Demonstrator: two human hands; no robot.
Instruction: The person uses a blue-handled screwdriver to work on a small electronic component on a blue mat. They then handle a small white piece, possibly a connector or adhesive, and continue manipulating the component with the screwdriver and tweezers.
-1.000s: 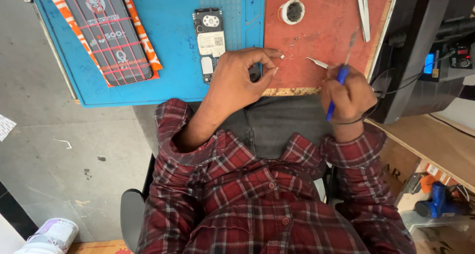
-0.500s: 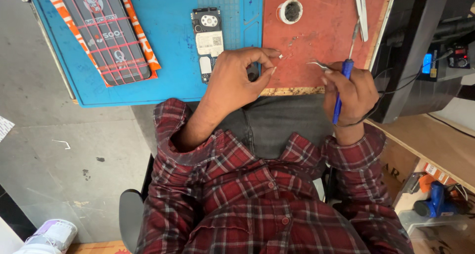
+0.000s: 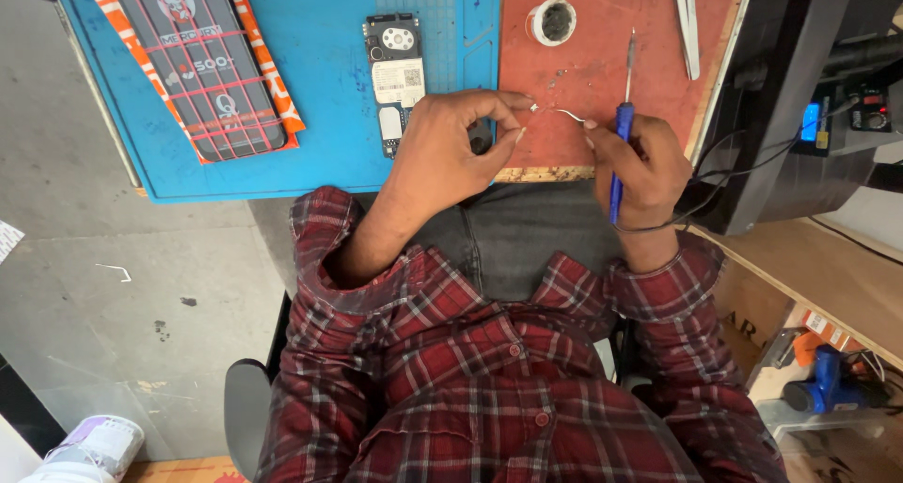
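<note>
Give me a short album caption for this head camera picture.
Left hand pinches thin wire; right hand holds blue soldering iron near an opened phone.

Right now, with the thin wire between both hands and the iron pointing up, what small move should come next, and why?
Probably tilt the blue-handled soldering iron down toward the thin wire. The left hand pinches one wire end over the red mat. The right hand holds the other end and the iron, whose tip points away from the wire.
</note>
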